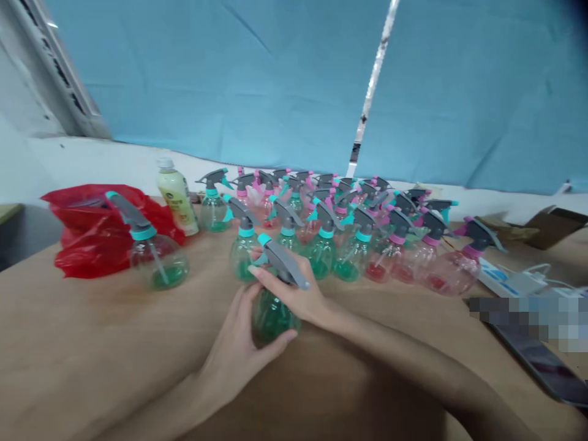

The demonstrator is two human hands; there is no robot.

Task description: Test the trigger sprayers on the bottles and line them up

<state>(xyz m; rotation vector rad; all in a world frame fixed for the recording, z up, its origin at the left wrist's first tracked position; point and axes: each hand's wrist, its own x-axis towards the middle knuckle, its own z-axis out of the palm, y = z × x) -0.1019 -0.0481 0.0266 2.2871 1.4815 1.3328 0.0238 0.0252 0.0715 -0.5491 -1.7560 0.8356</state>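
In front of me is a round spray bottle [274,315] of clear green plastic with a grey and turquoise trigger head. My left hand [245,343] wraps around its body from the left, thumb across the near side. My right hand [294,291] grips the neck and spray head, whose collar it partly hides. Just behind stand more green spray bottles [321,254] in a row, with pink spray bottles [452,269] to their right. One green spray bottle [160,266] stands apart on the left.
A red plastic bag [92,236] and a pale drink bottle [177,196] are at the left of the wooden table [114,343]. A dark phone [537,355] lies at the right, near a white power strip [509,282]. Blue sheeting [229,79] covers the wall behind.
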